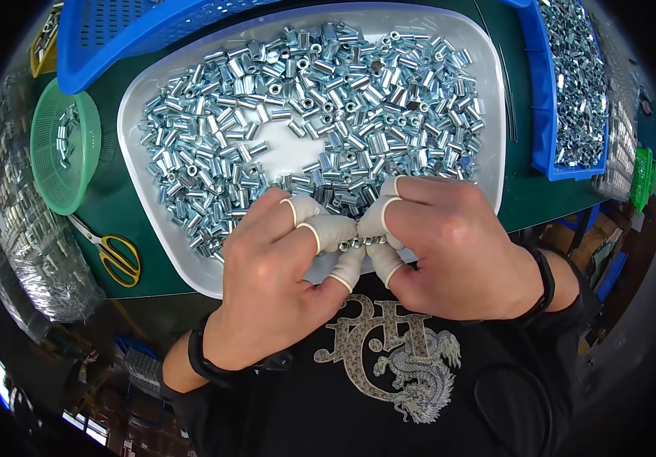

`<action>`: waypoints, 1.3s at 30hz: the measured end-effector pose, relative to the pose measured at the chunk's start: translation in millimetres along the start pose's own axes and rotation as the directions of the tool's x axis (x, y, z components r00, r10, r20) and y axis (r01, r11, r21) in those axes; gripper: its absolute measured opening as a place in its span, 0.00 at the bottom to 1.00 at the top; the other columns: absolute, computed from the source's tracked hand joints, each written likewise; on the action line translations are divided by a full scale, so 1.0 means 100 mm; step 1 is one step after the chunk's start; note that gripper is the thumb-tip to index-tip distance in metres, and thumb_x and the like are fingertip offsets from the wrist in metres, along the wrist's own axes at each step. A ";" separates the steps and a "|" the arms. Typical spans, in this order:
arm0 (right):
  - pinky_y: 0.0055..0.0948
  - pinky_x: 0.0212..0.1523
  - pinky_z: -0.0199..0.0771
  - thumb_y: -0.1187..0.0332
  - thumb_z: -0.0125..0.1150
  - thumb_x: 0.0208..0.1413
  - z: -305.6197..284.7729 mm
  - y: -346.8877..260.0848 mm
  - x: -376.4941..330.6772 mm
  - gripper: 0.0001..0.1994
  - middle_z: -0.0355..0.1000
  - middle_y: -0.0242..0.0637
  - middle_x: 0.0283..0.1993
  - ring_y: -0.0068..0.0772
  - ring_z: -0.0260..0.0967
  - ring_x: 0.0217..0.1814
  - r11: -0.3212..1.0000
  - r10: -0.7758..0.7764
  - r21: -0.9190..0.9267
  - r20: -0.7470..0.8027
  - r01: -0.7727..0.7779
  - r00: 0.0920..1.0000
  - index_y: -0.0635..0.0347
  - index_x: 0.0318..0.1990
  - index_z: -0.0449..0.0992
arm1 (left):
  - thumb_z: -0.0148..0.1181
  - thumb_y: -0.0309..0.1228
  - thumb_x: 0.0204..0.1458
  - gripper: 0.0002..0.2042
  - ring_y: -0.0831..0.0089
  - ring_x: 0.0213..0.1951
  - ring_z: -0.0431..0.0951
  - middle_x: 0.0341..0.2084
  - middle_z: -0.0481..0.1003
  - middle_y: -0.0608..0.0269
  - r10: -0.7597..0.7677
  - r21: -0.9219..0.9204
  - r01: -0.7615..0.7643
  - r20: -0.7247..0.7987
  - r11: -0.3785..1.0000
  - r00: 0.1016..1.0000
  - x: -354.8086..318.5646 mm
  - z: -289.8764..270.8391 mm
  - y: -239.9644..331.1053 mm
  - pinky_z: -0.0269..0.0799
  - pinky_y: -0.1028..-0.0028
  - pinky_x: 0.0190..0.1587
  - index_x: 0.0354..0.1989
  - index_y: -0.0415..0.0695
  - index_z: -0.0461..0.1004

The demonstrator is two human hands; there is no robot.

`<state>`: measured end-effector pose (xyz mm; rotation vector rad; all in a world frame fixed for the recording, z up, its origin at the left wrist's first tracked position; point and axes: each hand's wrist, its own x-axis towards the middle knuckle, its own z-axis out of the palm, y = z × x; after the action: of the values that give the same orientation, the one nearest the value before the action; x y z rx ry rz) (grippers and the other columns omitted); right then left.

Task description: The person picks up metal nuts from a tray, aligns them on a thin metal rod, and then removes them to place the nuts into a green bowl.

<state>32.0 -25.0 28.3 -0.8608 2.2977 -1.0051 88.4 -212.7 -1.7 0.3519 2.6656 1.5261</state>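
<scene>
Small shiny metal sleeves point(389, 141), which look like rivet nuts, lie heaped in a white plastic tray point(139, 164). Over the tray's near edge, a short row of rivet nuts point(355, 243) is pinched side by side between my fingertips, their round open ends showing. My left hand point(271, 263) closes on the row's left part, with white finger cots on the thumb and fingers. From the other side my right hand point(454, 247), also in finger cots, grips the right part. Both hands' fingertips meet, so part of the row is hidden.
A blue bin point(545, 114) of small metal parts stands at the right, a blue perforated basket point(76, 72) at the upper left. Below that basket, a green mesh basket point(42, 164) holds a few pieces. Yellow-handled scissors point(120, 257) lie on the green tabletop point(162, 268).
</scene>
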 end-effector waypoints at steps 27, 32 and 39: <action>0.32 0.26 0.69 0.77 0.65 0.42 -0.18 0.17 0.89 0.08 0.73 0.40 0.27 0.38 0.70 0.24 0.951 -0.292 -0.188 -0.296 0.244 0.909 0.60 0.34 0.79 | 0.67 0.24 0.42 0.09 0.68 0.27 0.75 0.25 0.77 0.62 0.103 0.247 -0.042 -0.241 0.968 0.965 0.50 -0.76 -0.22 0.70 0.73 0.33 0.34 0.41 0.79; 0.43 0.28 0.71 0.72 0.65 0.43 0.25 0.32 0.94 0.05 0.72 0.42 0.27 0.48 0.71 0.28 0.896 -0.324 -0.334 -0.036 0.294 0.946 0.61 0.29 0.77 | 0.68 0.24 0.40 0.10 0.61 0.27 0.73 0.23 0.75 0.59 -0.084 0.351 0.131 -0.144 0.927 0.986 0.20 -0.62 -0.41 0.69 0.64 0.32 0.34 0.43 0.80; 0.42 0.27 0.72 0.75 0.62 0.37 0.46 0.33 0.96 0.05 0.68 0.40 0.25 0.46 0.71 0.28 0.878 -0.345 -0.353 0.001 0.324 0.938 0.61 0.24 0.73 | 0.66 0.23 0.41 0.09 0.56 0.30 0.74 0.22 0.74 0.56 -0.095 0.435 0.168 -0.185 0.885 0.978 0.20 -0.52 -0.53 0.68 0.61 0.34 0.33 0.43 0.81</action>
<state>-15.6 -96.7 -41.9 -1.4323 2.4749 -0.7711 51.8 -277.7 -19.2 0.0583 3.0798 0.9213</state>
